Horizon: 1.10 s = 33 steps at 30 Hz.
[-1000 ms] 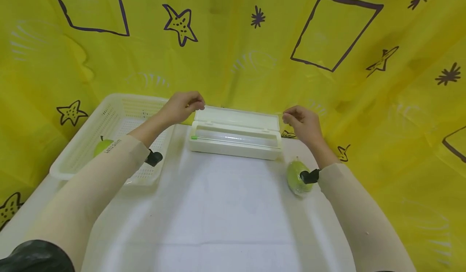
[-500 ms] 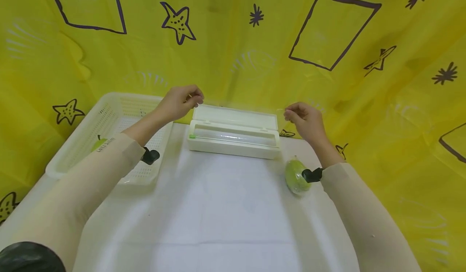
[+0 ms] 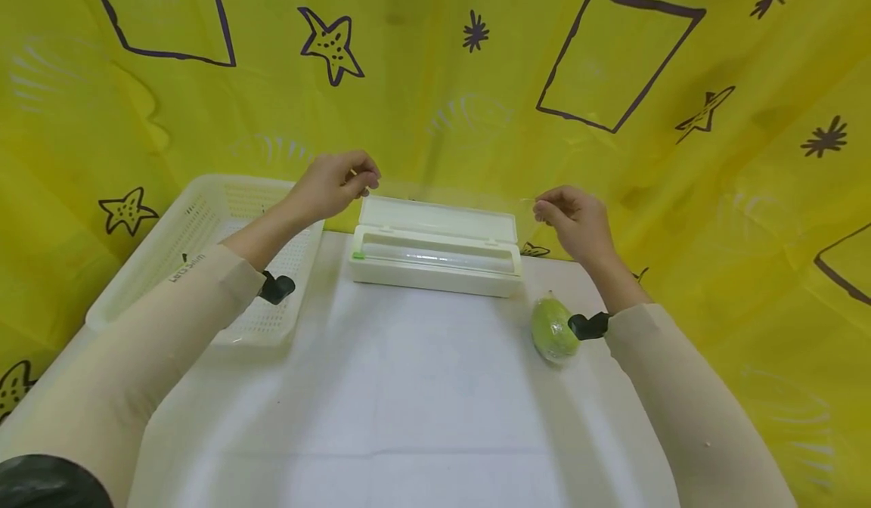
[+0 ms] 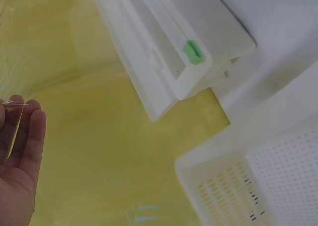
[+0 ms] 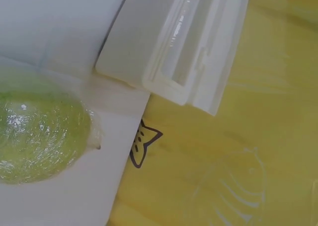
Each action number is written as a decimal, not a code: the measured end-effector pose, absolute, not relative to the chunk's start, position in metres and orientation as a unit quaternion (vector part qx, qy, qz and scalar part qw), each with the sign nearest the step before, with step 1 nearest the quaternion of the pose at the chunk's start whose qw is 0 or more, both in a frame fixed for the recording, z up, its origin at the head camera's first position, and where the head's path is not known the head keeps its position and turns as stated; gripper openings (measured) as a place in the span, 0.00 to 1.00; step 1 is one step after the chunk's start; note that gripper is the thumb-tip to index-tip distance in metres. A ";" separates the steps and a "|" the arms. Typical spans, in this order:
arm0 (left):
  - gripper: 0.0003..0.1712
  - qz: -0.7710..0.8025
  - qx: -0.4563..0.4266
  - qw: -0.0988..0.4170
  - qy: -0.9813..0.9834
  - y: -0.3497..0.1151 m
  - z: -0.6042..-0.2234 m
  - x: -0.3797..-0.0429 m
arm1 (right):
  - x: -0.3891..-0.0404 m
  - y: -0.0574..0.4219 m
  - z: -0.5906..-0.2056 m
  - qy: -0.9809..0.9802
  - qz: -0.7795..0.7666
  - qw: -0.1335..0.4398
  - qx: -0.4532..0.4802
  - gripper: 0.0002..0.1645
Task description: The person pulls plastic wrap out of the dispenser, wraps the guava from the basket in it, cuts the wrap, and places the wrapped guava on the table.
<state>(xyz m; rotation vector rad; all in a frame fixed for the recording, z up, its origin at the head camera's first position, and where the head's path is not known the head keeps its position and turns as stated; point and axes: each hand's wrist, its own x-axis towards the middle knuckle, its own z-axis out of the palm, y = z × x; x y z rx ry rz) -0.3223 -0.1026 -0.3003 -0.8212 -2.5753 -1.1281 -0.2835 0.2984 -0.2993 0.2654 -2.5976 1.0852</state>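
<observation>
In the head view my left hand is raised above the left end of the cling film box. Its thumb and fingers pinch a thin clear edge of cling film, seen in the left wrist view. Across from it, my right hand is raised beyond the box's right end, pinching the other side of the film. The sheet between the hands is nearly invisible. The white box stands with its lid tipped back, a clear roll inside and a green slider at its left end. The right wrist view does not show the right hand.
A green fruit in clear film lies on the white table below the right wrist. The white perforated basket stands at left; a stem inside it shows beside the left sleeve. A yellow patterned curtain hangs behind.
Both hands have risen slightly, and the right hand has also shifted a little to the right. The box stays put. The left sleeve now hides the fruit in the basket, except its stem.
</observation>
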 end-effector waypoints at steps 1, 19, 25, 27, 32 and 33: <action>0.09 -0.383 -0.278 0.107 -0.875 -0.103 -0.299 -0.322 | -0.283 0.298 -0.299 -0.907 0.379 0.157 0.092 0.17; 0.10 -0.392 -0.268 0.105 -0.874 -0.104 -0.279 -0.316 | -0.279 0.299 -0.283 -0.898 0.393 0.169 0.106 0.17; 0.09 -0.396 -0.267 0.110 -0.871 -0.103 -0.273 -0.315 | -0.276 0.299 -0.277 -0.896 0.392 0.180 0.105 0.18; 0.10 -0.396 -0.270 0.113 -0.870 -0.103 -0.272 -0.315 | -0.274 0.299 -0.275 -0.895 0.395 0.182 0.105 0.18; 0.10 -0.393 -0.272 0.117 -0.870 -0.104 -0.268 -0.314 | -0.272 0.299 -0.271 -0.888 0.407 0.185 0.109 0.18; 0.10 -0.393 -0.272 0.118 -0.871 -0.104 -0.267 -0.313 | -0.272 0.299 -0.270 -0.886 0.409 0.186 0.111 0.17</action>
